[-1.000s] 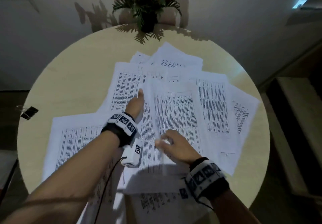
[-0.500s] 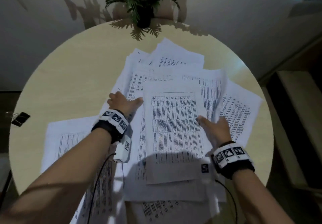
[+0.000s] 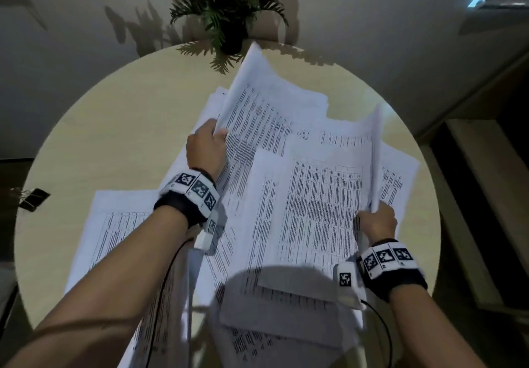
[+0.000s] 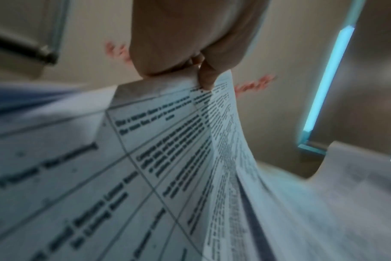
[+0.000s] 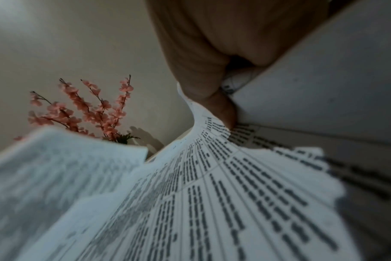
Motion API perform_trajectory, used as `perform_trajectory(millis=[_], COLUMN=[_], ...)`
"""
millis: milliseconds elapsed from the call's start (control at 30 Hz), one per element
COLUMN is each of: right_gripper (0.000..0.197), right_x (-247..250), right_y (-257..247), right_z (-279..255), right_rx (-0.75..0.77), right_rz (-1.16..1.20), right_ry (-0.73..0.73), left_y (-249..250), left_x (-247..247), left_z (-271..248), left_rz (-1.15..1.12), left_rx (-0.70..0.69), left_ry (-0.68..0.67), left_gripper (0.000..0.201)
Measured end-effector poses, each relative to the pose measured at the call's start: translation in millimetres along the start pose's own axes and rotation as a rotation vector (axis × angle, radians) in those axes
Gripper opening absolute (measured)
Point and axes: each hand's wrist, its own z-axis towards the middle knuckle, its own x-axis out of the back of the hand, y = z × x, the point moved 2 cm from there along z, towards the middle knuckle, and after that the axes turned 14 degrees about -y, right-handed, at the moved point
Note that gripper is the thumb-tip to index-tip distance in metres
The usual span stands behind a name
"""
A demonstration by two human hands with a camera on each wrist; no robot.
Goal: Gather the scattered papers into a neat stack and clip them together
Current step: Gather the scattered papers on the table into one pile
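Two hands on the job. My left hand (image 3: 205,150) pinches the left edge of a bundle of printed papers (image 3: 303,184), thumb (image 4: 207,77) on top of the sheets and the fingers curled beneath; that edge is raised off the round table (image 3: 120,127). My right hand (image 3: 377,223) grips the right edge of the same bundle, fingers closed round it, and the sheets curl up steeply there. The bundle sags between the two grips, several sheets fanned and out of line; an exact count cannot be read. More loose sheets lie flat: one large printed sheet (image 3: 120,224) under my left forearm, others at the near edge and out past my right hand. One black binder clip (image 3: 33,198) sits at the table's far left rim, well apart from the papers. One vase of pink flowers (image 3: 229,4) stands at the far edge.
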Motion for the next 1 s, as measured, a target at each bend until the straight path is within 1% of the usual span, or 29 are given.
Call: perform_trajectory(millis=[67, 133, 200, 233, 267, 300, 333, 367, 433, 500, 533, 600, 667, 733, 767, 800, 867, 933, 1000], right_gripper=[0.006, 0.009, 0.006, 0.014, 0.028, 0.039, 0.045, 0.046, 0.044, 0.042, 0.041, 0.043, 0.038, 0.032, 0.033, 0.038, 0.055, 0.060, 0.072], right_x=[0, 0, 0, 0, 0, 0, 1, 1, 3, 4, 5, 4, -1, -9, -13, -14, -12, -5, -5], right_y=[2, 3, 5, 5, 6, 6, 7, 6, 5, 5, 7, 9, 12, 10, 8, 7, 9, 9, 9], right_z=[1, 0, -1, -4, -5, -6, -7, -9, -9, -10, -7, -5, -3, -5, -9, -12, -11, -14, -11], right_rx=[-0.022, -0.013, 0.005, 0.020, 0.035, 0.046, 0.060, 0.058, 0.060, 0.048, 0.045, 0.031, 0.045, 0.059, 0.056, 0.062, 0.049, 0.005, -0.029], right_rz=[0.020, 0.046, 0.076, 0.087, 0.099, 0.114, 0.117, 0.125, 0.125, 0.122, 0.118, 0.133, 0.176, 0.194, 0.190, 0.176, 0.217, 0.212, 0.203], right_ry=[-0.042, -0.062, -0.067, -0.066, -0.057, -0.042, -0.021, -0.013, -0.011, -0.020, -0.025, -0.046, -0.111, -0.198, -0.223, -0.232, -0.180, -0.077, -0.083], left_y=[42, 71, 85, 85, 82, 75, 66, 55, 32, 14, 12, 16, 27, 34, 34, 31, 16, -8, -27], left_x=[20, 43, 63, 69, 72, 70, 64, 54, 28, 11, 8, 12, 17, 13, 8, 0, -18, -39, -57], left_z=[-6, -11, -10, -9, -7, -6, -6, -9, -20, -34, -39, -38, -30, -25, -25, -29, -44, -60, -72], left_rz=[-0.065, -0.218, -0.387, -0.455, -0.503, -0.526, -0.530, -0.528, -0.549, -0.615, -0.661, -0.723, -0.701, -0.618, -0.553, -0.483, -0.336, -0.136, 0.059], left_rx=[-0.202, -0.313, -0.334, -0.316, -0.281, -0.231, -0.172, -0.110, 0.004, 0.105, 0.135, 0.126, 0.104, 0.117, 0.140, 0.174, 0.272, 0.369, 0.427], left_ry=[0.154, 0.344, 0.486, 0.523, 0.525, 0.501, 0.458, 0.405, 0.322, 0.308, 0.323, 0.337, 0.264, 0.121, 0.045, -0.033, -0.172, -0.306, -0.418], left_gripper=[0.020, 0.021, 0.022, 0.024, 0.024, 0.023, 0.022, 0.021, 0.026, 0.028, 0.028, 0.028, 0.029, 0.034, 0.039, 0.043, 0.045, 0.044, 0.041])
